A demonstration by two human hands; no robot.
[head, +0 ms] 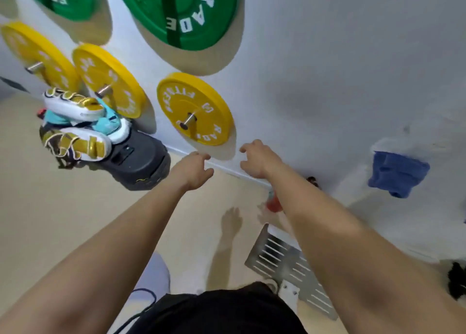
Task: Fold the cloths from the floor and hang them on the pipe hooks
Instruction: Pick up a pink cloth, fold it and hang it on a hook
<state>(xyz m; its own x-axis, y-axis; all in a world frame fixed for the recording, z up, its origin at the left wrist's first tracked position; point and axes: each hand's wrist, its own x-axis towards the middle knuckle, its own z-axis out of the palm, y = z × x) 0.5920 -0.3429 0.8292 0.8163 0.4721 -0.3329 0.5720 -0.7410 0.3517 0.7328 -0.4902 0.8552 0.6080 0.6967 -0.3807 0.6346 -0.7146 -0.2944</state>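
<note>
Both my arms reach forward toward the white wall. My left hand [194, 169] and my right hand [257, 158] hang just below a yellow weight plate [194, 106] on a metal peg [187, 120]. The fingers of both are loosely curled and hold nothing. A blue cloth [398, 173] hangs on the wall far to the right, apart from my hands. A red item [273, 203] lies low by the wall under my right forearm, mostly hidden. The picture is blurred by motion.
More yellow plates [108, 79] and green plates [181, 10] hang on the wall. Shoes [75, 121] sit piled on a dark grey box [141, 162] at left. A slotted metal panel [285, 263] lies on the beige floor. A dark item [457, 280] shows at the right edge.
</note>
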